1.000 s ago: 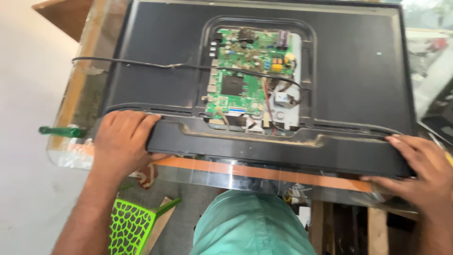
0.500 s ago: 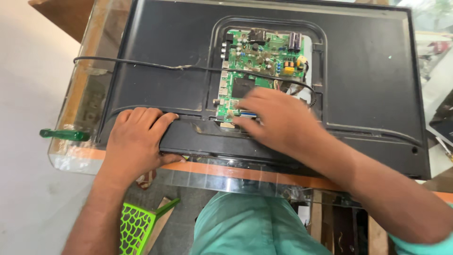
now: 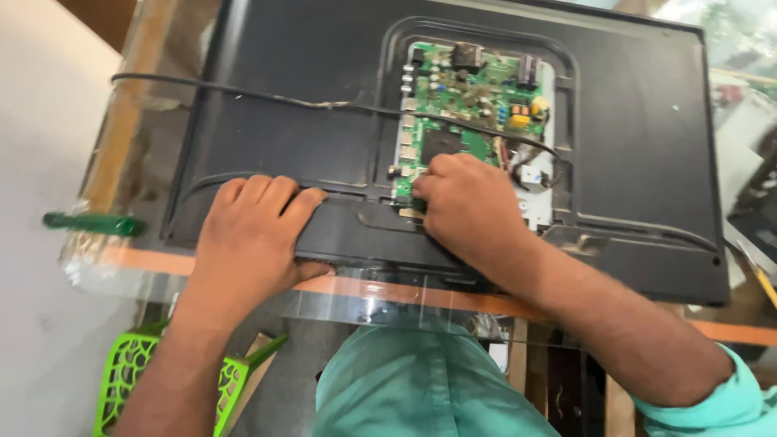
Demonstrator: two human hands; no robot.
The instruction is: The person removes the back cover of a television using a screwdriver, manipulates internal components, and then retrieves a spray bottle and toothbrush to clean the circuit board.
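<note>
A black flat television [image 3: 647, 146] lies face down on a glass table [image 3: 105, 259]. Its back panel is open over a green circuit board [image 3: 477, 97]. My left hand [image 3: 251, 235] lies over the television's lower edge, fingers on top and thumb tucked under the rim. My right hand [image 3: 469, 206] rests on the board's lower left corner with the fingers curled down; what the fingertips touch is hidden. A thin black cable [image 3: 243, 93] runs across the back from the left and over the board.
A green-handled tool [image 3: 93, 223] lies at the table's left edge. A green plastic lattice object [image 3: 129, 372] stands on the floor below left. More clutter sits past the television's right side [image 3: 753, 202]. An orange strip [image 3: 453, 298] runs along the table's near edge.
My right hand has left the television's lower right corner and moved left onto the circuit board, settling at its lower left corner. My left hand has stayed on the lower edge.
</note>
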